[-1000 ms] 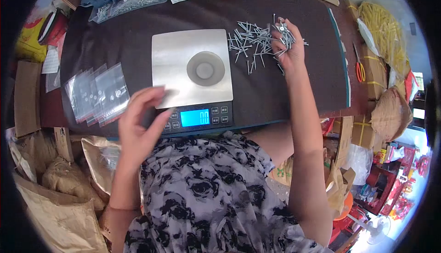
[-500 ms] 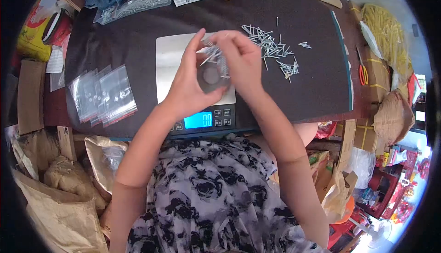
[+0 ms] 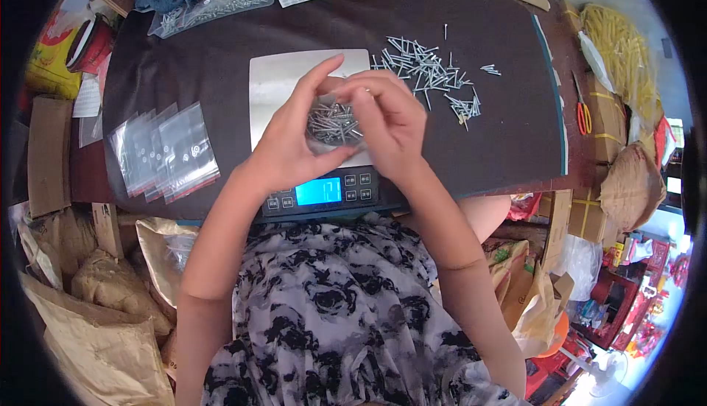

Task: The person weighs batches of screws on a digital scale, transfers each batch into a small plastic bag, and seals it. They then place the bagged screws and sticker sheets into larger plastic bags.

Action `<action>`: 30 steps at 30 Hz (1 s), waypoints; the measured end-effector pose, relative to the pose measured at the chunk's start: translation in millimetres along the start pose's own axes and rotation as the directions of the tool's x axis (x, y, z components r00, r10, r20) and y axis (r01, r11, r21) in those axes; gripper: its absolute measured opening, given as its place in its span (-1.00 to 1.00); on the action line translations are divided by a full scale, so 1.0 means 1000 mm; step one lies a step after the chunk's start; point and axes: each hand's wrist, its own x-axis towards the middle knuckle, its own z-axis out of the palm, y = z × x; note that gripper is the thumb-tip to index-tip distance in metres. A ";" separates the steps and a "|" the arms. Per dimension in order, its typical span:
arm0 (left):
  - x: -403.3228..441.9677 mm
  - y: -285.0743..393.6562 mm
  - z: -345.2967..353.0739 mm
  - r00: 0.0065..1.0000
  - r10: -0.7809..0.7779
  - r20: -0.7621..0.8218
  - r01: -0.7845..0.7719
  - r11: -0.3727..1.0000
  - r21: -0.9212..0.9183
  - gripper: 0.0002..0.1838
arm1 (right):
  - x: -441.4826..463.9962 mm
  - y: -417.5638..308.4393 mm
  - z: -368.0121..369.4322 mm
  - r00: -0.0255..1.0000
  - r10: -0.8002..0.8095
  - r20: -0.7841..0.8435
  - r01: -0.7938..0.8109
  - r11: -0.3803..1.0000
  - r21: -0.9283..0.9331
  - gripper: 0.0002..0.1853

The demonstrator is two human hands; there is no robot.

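Left hand [image 3: 287, 137]: spread in a wide curve, thumb and fingers holding the cup [image 3: 335, 145] by its left side.
Right hand [image 3: 395, 120]: half closed at the cup's right edge, fingers bent; I cannot tell whether it grips anything.
Cup: between my hands, over the scale's [image 3: 271, 85] metal plate, with screws [image 3: 333, 120] inside.
Display [image 3: 319, 191]: lit blue, digits blurred.
Loose screws [image 3: 431, 68]: scattered on the dark surface [image 3: 508, 137], right of the scale.
Bags [image 3: 190, 155]: clear, overlapping, left of the scale.

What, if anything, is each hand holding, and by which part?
Left hand: the cup, around its left side. Right hand: cannot tell whether it holds anything.
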 end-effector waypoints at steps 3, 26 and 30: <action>-0.008 0.007 -0.011 0.996 0.076 -0.035 -0.073 0.993 0.095 -0.06 | -0.006 -0.002 -0.014 0.975 0.218 -0.048 -0.202 0.953 0.225 -0.79; -0.155 -0.027 -0.088 0.938 -0.149 -0.313 0.323 0.702 0.634 -0.73 | -0.047 0.014 -0.075 0.631 0.755 0.178 -0.651 0.392 0.650 -0.72; -0.152 -0.027 -0.079 0.894 -0.093 -0.438 0.353 0.747 0.564 -0.78 | -0.037 0.001 -0.067 0.709 0.702 0.068 -0.705 0.707 0.057 -0.85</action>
